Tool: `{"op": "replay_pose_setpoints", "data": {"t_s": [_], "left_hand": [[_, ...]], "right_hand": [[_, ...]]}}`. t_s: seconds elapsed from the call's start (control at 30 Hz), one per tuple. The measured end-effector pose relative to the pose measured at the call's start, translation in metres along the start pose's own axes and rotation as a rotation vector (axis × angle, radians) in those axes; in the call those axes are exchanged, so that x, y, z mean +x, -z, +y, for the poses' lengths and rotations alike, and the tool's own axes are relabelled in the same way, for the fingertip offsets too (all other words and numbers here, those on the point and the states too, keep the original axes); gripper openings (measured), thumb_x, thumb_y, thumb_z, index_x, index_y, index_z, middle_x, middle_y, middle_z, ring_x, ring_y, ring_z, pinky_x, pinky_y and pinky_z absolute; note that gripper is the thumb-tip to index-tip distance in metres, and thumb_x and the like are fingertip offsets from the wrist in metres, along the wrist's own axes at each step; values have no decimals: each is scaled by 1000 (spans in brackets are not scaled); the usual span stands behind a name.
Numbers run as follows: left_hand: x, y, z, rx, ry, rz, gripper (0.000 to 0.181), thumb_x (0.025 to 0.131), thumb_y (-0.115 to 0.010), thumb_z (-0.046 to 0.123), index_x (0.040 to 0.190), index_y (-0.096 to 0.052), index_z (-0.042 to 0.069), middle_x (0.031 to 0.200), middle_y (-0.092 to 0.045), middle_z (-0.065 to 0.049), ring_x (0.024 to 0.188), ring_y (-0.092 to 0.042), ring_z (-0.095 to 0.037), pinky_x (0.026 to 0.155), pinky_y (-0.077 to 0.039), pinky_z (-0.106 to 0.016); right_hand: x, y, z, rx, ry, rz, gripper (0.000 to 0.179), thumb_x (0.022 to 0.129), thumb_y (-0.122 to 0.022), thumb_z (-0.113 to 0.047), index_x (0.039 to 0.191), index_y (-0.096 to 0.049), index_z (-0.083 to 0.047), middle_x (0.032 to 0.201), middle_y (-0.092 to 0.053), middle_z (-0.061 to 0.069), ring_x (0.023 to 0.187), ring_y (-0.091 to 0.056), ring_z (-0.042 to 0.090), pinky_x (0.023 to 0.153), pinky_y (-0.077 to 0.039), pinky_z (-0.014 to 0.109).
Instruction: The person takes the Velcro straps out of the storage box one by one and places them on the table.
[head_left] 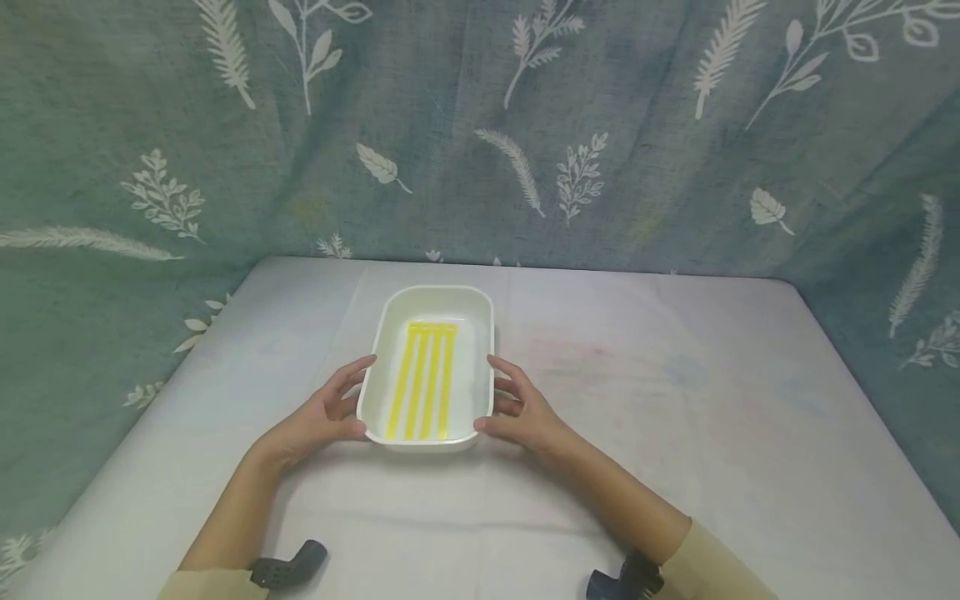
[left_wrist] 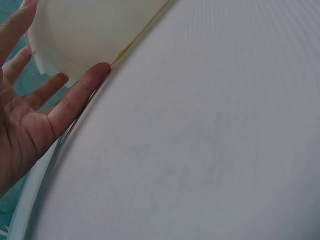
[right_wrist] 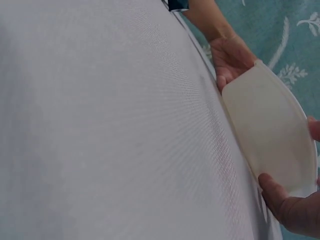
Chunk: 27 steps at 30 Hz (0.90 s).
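Observation:
A white rectangular tray (head_left: 471, 367) with rounded corners and raised walls is on the white-covered table, left of its middle. Inside, several yellow stripes (head_left: 431, 336) run lengthwise, joined by a crossbar at the far end; whether they are stuck down or loose I cannot tell. My left hand (head_left: 327, 414) holds the tray's left side, thumb by the near corner, fingers spread along the wall. On the opposite side my right hand (head_left: 525, 414) grips it, thumb at the rim near the front corner. The tray's outer wall (right_wrist: 270, 125) shows between both hands in the right wrist view.
The table (head_left: 675, 400) is covered with a pale, faintly stained cloth. Green-blue fabric (head_left: 465, 142) with white leaf prints hangs behind and at the sides. Dark wrist devices (head_left: 292, 567) sit on both forearms near the sleeves.

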<state>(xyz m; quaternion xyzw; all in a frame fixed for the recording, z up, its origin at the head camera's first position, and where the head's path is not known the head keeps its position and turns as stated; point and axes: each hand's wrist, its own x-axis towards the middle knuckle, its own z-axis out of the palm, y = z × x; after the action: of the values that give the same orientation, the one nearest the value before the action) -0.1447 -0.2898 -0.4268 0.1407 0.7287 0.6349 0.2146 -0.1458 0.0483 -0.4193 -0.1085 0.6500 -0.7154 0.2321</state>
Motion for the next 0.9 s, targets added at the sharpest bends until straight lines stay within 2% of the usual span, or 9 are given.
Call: {"op": "replay_pose_setpoints", "data": {"t_s": [0.13,0.37,0.57,0.77,0.9], "left_hand": [[6,-5,0,16,-9,-10,93,80,-73,8,150,-16,30,152,-11,-16,141,-12,-45,90,-51,-36],[13,-12,3,13,-26,-45,92,81,-73,11,150,-15,27,152,-6,-18,141,-9,-47,91,-49,-38],[19,-20,5,10,-17,-49,92,81,-74,13,149,-16,28,151,-7,-17,142,-10,-45,92,-48,-38],[23,-29,7,-7,-10,-33,93,78,-77,13,148,-19,27,151,-11,-17,141,-14,-45,90,-51,-39],[28,-33,8,-8,-12,-13,92,77,-77,9,147,-21,27,150,-15,-16,139,-21,-43,89,-51,-37]], "right_hand": [[-4,6,1,0,1,9,89,77,-76,-9,148,-26,-28,149,-28,17,134,-38,37,98,-47,46],[-10,15,2,-15,11,24,88,76,-76,-9,146,-28,-31,149,-29,15,130,-43,37,96,-48,46],[-15,23,2,-11,6,39,89,75,-77,-8,147,-27,-29,148,-31,15,129,-44,36,95,-49,43],[-20,30,4,-11,14,38,89,75,-77,-8,147,-28,-27,148,-31,18,128,-46,37,93,-50,41],[-23,36,4,-13,28,43,89,75,-77,-7,147,-28,-26,147,-31,18,127,-46,37,92,-51,40]]}}
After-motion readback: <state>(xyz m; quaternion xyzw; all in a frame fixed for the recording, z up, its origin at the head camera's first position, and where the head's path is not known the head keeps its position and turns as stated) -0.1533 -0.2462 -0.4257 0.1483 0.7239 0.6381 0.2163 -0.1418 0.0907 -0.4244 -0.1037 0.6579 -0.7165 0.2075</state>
